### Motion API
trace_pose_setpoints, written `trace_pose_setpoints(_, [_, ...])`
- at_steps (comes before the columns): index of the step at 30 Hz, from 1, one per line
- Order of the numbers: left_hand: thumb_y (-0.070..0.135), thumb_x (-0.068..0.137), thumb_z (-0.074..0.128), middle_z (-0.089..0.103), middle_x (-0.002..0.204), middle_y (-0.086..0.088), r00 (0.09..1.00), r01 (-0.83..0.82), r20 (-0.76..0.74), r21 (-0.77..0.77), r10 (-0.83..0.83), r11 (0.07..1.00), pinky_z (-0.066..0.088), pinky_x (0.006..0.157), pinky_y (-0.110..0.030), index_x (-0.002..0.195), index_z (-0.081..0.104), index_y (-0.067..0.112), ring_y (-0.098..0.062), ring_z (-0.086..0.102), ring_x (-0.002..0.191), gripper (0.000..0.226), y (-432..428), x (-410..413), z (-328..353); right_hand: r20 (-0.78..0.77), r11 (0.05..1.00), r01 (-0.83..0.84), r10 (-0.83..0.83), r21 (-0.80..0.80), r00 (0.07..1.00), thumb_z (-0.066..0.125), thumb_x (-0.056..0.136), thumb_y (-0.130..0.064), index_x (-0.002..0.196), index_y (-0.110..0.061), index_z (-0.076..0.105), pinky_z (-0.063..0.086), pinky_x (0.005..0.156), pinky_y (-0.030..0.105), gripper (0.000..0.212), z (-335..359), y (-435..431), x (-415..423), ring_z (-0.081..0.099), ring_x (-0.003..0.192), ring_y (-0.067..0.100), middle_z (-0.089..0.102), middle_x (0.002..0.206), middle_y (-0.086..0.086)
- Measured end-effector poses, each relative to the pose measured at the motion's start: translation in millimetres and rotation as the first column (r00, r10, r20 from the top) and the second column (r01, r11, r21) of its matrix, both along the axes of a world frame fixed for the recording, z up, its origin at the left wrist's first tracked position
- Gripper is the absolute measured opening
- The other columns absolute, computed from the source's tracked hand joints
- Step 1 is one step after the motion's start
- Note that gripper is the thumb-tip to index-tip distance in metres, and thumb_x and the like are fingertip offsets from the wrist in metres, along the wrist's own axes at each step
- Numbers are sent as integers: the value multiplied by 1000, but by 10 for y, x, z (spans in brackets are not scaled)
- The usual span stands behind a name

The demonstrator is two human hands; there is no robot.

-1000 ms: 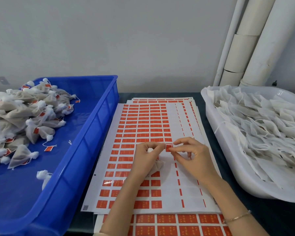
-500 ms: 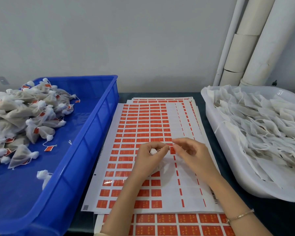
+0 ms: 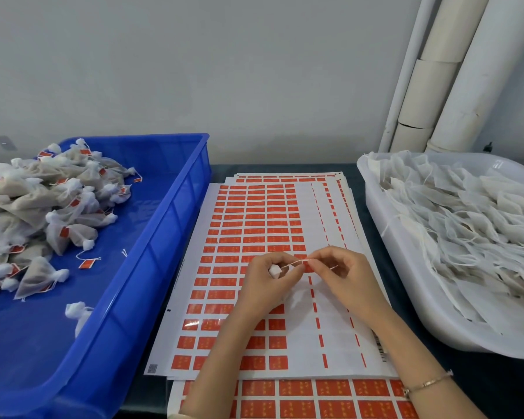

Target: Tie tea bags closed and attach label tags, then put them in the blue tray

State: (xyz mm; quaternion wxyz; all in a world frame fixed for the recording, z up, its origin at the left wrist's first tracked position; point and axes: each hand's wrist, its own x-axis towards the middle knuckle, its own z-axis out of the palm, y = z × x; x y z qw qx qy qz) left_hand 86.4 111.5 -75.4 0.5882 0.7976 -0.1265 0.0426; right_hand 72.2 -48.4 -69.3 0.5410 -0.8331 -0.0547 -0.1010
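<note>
My left hand (image 3: 265, 282) grips a white tea bag (image 3: 274, 271) above the label sheet (image 3: 254, 225), most of the bag hidden in the palm. A thin white string (image 3: 294, 263) runs from the bag to my right hand (image 3: 342, 276), which pinches the string's end together with a small red label tag (image 3: 306, 261). The two hands are close together over the sheet's middle. The blue tray (image 3: 176, 213) stands at the left with a pile of tied, tagged tea bags (image 3: 34, 213) in it.
A white tub (image 3: 384, 237) of untied tea bags (image 3: 466, 231) sits at the right. More red label sheets (image 3: 315, 399) lie under the top one at the near edge. White pipes (image 3: 445, 71) stand at the back right against the wall.
The right hand has drawn slightly right and up, so the string now shows stretched between the two hands. The left hand stays in place with the bag.
</note>
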Motion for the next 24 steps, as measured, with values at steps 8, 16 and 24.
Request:
trace_pose_setpoints(8, [27,86,70,66,74,27,1000,0,31,50,-1,999,45,62,-4,78,67,41,3,60,79,16,-10,7,-27,9,998,1,-1,-58,1000,66,88,-26,88,-31,65,47,75,7,5,-32,-10,15,64,86,5,68,91,-17])
trace_pose_setpoints(16, [26,84,62,64,86,9,1000,-16,13,-99,18,995,48,67,-12,107,63,34,-4,60,81,25,34,-14,6,-44,995,59,-56,74,997,67,87,-28,91,-36,65,46,80,11,9,-27,-38,21,64,89,4,66,97,-21])
trace_pose_setpoints(24, [26,85,66,64,92,23,994,-106,17,-48,107,993,51,71,-12,101,63,39,-2,60,91,20,41,-93,-26,-80,969,77,-60,233,995,63,90,-25,97,-23,67,55,63,18,9,-44,-100,43,70,73,14,73,84,-9])
